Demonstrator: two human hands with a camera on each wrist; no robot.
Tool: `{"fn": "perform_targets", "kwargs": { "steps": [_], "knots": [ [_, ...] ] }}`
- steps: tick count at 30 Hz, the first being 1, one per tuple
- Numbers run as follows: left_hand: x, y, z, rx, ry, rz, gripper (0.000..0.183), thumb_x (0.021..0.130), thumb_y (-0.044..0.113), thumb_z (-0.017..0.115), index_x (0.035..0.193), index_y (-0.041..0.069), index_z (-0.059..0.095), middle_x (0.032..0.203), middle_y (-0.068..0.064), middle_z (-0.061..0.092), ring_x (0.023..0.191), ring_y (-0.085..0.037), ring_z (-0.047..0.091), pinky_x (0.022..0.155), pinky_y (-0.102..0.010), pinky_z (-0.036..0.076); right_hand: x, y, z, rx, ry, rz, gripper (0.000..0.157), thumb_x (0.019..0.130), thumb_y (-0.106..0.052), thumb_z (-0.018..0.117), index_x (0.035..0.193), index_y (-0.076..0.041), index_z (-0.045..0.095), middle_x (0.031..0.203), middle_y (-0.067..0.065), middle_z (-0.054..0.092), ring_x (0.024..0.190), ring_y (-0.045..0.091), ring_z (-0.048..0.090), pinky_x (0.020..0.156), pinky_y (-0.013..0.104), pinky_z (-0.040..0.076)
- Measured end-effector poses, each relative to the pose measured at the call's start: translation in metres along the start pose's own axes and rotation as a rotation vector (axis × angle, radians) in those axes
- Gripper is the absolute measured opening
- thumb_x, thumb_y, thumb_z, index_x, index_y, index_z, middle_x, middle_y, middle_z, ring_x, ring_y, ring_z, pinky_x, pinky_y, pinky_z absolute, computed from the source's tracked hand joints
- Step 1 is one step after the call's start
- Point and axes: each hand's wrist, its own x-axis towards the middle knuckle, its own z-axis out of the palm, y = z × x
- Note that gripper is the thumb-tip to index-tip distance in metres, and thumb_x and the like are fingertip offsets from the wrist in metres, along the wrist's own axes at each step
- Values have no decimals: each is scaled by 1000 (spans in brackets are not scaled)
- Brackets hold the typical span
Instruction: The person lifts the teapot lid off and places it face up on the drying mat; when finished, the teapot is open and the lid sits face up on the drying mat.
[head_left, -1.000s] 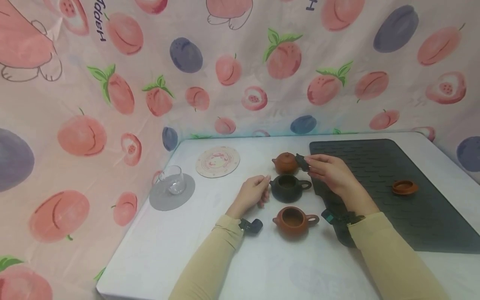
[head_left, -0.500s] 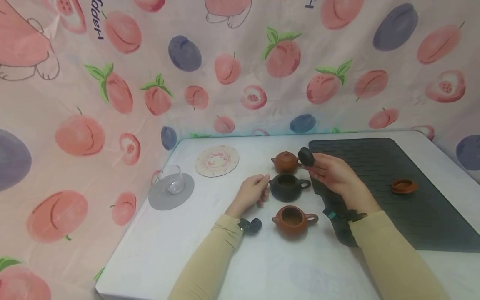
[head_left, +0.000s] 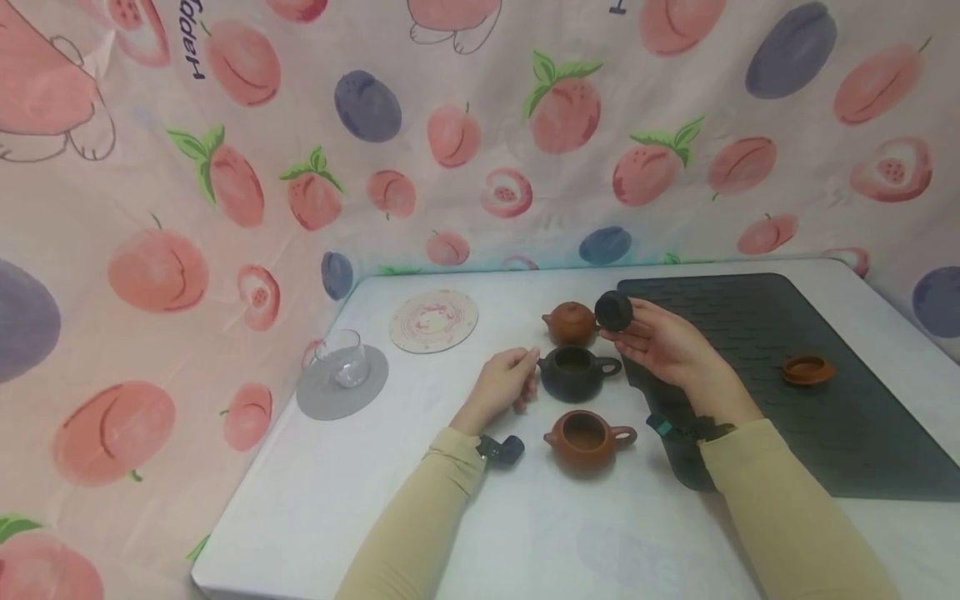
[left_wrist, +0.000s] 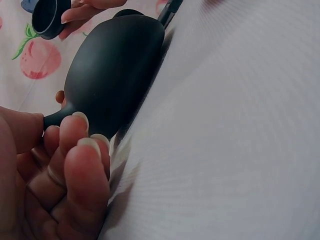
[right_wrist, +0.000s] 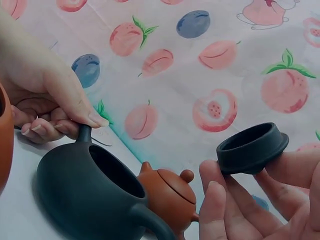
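My left hand [head_left: 501, 383] pinches the spout of the black teapot [head_left: 574, 377] between thumb and fingers; the pot stands lidless on the table. In the right wrist view the pot's dark opening and handle show. My right hand [head_left: 663, 346] holds the black teapot lid [head_left: 613, 311] up by its knob side, its hollow underside turned toward me. Behind the black pot a brown teapot [head_left: 570, 322] has its lid on. A reddish-brown teapot [head_left: 587, 442] without a lid stands nearest me, and an orange-brown lid [head_left: 807, 370] lies upside down on the dark mat.
The dark ridged mat [head_left: 750, 433] covers the table's right side. At left a glass cup [head_left: 347, 358] stands on a grey round coaster [head_left: 322, 404]. A patterned round coaster [head_left: 433, 322] lies behind. A fruit-print cloth [head_left: 480, 100] hangs at the back.
My right hand has turned the black lid from edge-on to showing its hollow underside, raising it slightly. The left hand stays at the black pot's spout.
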Motion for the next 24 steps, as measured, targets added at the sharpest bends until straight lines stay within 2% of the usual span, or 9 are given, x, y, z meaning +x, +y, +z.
{"fn": "perform_targets", "kwargs": {
  "steps": [6, 10, 14, 18, 24],
  "knots": [
    [0, -2, 0, -7, 0, -9, 48, 107, 48, 49, 81, 9, 59, 69, -5, 62, 49, -19, 57, 47, -33, 52, 0, 0, -1, 41, -32, -8, 36, 108, -14, 54, 142, -18, 45, 115, 2, 74, 106, 20, 72, 90, 31, 55],
    [0, -2, 1, -13, -3, -9, 47, 108, 46, 49, 81, 9, 59, 69, -6, 62, 50, -19, 57, 47, -33, 52, 0, 0, -2, 73, -3, 10, 38, 110, -24, 52, 146, -18, 41, 114, 3, 75, 105, 22, 72, 88, 32, 56],
    [0, -1, 1, -19, -1, -10, 46, 108, 46, 50, 82, 8, 59, 69, -6, 62, 50, -18, 57, 47, -33, 53, 0, -3, -2, 89, 28, 52, 59, 108, -41, 52, 157, -18, 29, 110, 3, 75, 104, 21, 73, 88, 31, 55],
    [1, -2, 1, -21, 3, -10, 47, 107, 47, 50, 83, 8, 60, 69, -6, 62, 51, -19, 57, 47, -33, 53, -1, -5, -2, 54, 37, 76, 76, 104, -50, 53, 163, -18, 18, 108, 2, 76, 103, 18, 72, 92, 30, 52],
    [1, -1, 1, -18, 3, -4, 46, 108, 45, 50, 81, 9, 59, 69, -6, 62, 53, -19, 58, 47, -34, 53, -3, -7, -2, -17, 43, 72, 78, 103, -55, 53, 161, -17, 19, 106, -1, 76, 101, 15, 73, 90, 28, 51]
  ]
}}
